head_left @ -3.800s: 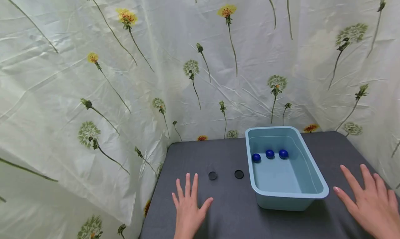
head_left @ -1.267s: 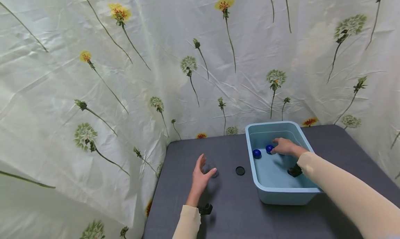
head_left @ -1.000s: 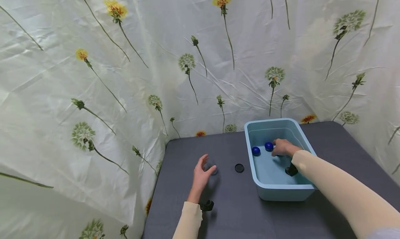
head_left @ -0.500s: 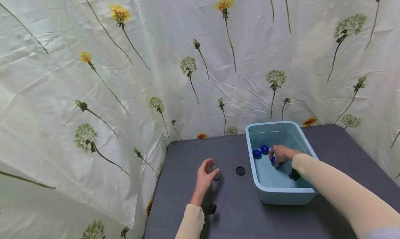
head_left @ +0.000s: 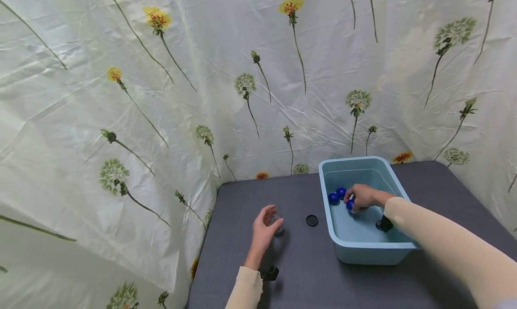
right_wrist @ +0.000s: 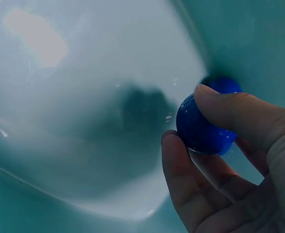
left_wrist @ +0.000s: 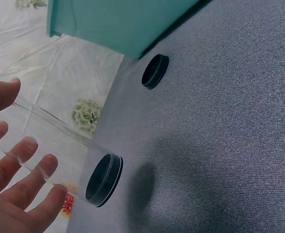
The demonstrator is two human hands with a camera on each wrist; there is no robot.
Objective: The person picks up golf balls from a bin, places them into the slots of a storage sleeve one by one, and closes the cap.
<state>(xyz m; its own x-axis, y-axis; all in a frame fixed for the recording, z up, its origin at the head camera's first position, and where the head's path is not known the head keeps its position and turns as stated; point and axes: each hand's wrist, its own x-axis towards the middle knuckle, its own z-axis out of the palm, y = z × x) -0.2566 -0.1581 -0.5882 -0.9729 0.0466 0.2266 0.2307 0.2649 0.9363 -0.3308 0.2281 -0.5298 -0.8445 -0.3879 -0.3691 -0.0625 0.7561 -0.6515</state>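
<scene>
Within the light blue tub [head_left: 373,245], my right hand [head_left: 365,196] pinches a shiny blue ball [right_wrist: 196,127] between thumb and fingertips. Two more blue balls, a left one [head_left: 333,199] and a farther one [head_left: 341,192], lie close by on the tub floor. My left hand [head_left: 263,230] is curled round a clear cylindrical container [left_wrist: 59,133] with a black base [left_wrist: 103,180]. Thumb and fingers lie on opposite sides of its wall. The container stands upright on the table, partly covered by that hand in the head view.
Between the container and the tub lies a round black lid [head_left: 312,220]. Dark grey cloth covers the table [head_left: 299,273]. A white curtain [head_left: 258,156] printed with dandelions hangs behind and along the left side.
Both hands were spread apart from everything at first. The left has closed round the clear container. The right reached into the tub, took one ball and shifted it left towards the other two.
</scene>
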